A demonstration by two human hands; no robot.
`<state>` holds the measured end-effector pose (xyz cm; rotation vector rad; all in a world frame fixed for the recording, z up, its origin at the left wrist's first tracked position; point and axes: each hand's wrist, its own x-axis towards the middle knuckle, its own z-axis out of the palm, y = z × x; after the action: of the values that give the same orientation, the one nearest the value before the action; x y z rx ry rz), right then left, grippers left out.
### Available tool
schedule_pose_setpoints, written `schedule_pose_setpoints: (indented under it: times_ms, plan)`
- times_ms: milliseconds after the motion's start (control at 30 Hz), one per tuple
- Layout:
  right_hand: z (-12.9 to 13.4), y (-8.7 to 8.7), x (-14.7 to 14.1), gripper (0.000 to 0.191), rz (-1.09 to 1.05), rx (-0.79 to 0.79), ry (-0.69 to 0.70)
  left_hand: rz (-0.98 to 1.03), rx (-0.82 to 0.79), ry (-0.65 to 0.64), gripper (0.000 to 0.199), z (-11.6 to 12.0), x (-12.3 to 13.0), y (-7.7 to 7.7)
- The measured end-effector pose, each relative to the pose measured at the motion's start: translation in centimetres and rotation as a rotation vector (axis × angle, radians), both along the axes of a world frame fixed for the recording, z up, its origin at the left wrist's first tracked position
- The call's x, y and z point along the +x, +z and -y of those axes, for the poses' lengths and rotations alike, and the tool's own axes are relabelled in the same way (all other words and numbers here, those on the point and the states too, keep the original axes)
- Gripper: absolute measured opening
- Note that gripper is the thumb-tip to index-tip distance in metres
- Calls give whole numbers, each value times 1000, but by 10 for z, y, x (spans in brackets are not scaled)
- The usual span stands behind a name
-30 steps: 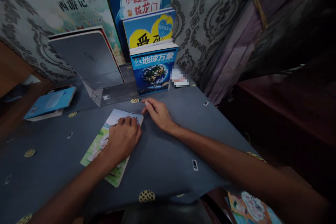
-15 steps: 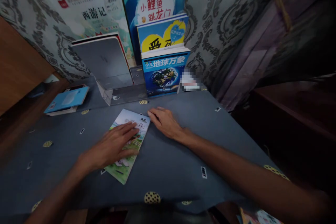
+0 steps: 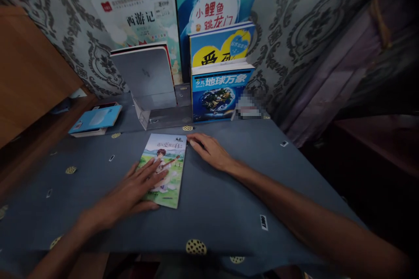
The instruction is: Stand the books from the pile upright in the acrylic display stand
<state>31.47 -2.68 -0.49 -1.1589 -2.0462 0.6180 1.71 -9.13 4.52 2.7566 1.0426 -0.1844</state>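
Observation:
A thin paperback book (image 3: 175, 174) lies flat on the cloth-covered table, its cover showing a figure with a guitar on green grass. My left hand (image 3: 139, 183) rests flat over the lower left part of the cover, fingers spread. At the book's upper right corner is my right hand (image 3: 209, 150), its fingers bent and drawn together, the tips against that corner. Whether any fingertip goes under the cover is hidden.
Behind the book stands a grey bookend (image 3: 145, 76). To its right, a blue earth book (image 3: 222, 98) leans before a yellow-and-blue book (image 3: 225, 45) and taller picture books. A light-blue book (image 3: 94, 117) lies on others at left, near a wooden panel (image 3: 32, 69).
The book has turned and now stands straighter, its lower end swung to the right. My left hand has slid down and left on the cover. The whole view has shifted slightly.

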Motion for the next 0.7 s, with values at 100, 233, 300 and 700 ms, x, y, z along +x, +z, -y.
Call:
schedule_pose_setpoints:
  times_ms: [100, 233, 300, 700]
  plan:
    - [-9, -2, -4, 33, 8, 18, -2, 14, 17, -15, 70, -7, 5, 0]
    - [-14, -3, -8, 33, 11, 54, -13, 64, 86, -26, 62, -11, 14, -7]
    - [-12, -3, -9, 33, -10, 75, -1, 82, 158, -44, 55, -11, 19, -13]
    - [24, 5, -15, 31, -30, 131, 202, 205, 496, -105, 42, -5, 31, -35]
